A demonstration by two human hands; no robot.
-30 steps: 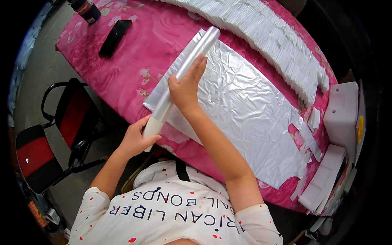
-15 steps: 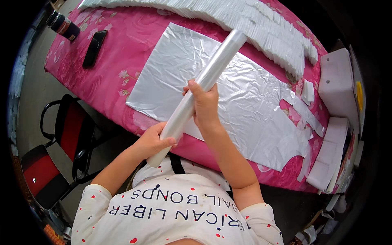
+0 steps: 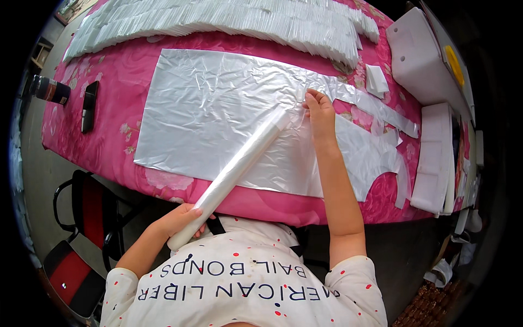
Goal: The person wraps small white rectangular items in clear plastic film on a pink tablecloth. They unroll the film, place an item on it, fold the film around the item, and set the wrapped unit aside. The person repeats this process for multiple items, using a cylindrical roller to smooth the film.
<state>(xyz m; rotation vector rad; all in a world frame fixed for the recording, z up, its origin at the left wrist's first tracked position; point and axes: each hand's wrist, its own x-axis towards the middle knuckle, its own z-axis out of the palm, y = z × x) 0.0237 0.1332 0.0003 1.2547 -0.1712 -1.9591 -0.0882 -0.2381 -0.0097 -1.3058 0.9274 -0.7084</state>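
Note:
My left hand (image 3: 182, 219) wraps around the near end of a long roll of clear plastic film (image 3: 234, 168), close to my waist. The roll slants away over the table. Beside its far end my right hand (image 3: 321, 113) is closed in a pinch on what looks like a thin, see-through edge of the film. A faint loose sheet hangs between the roll and that wrist. Beneath both lies a flat stack of silvery-white plastic bags (image 3: 182, 98), with cut-out handle strips at its right end.
Long rows of folded white pieces (image 3: 218, 24) line the far side of the pink flowered tablecloth (image 3: 103, 147). A phone (image 3: 90, 106) and a dark jar (image 3: 50, 90) are at left. White boxes (image 3: 406, 54) stand at right. Red-and-black chairs (image 3: 90, 212) sit at lower left.
My right hand has left the roll's middle and moved right to its far end, pinching there. The roll has come down and left in the view, its near end still in my left hand.

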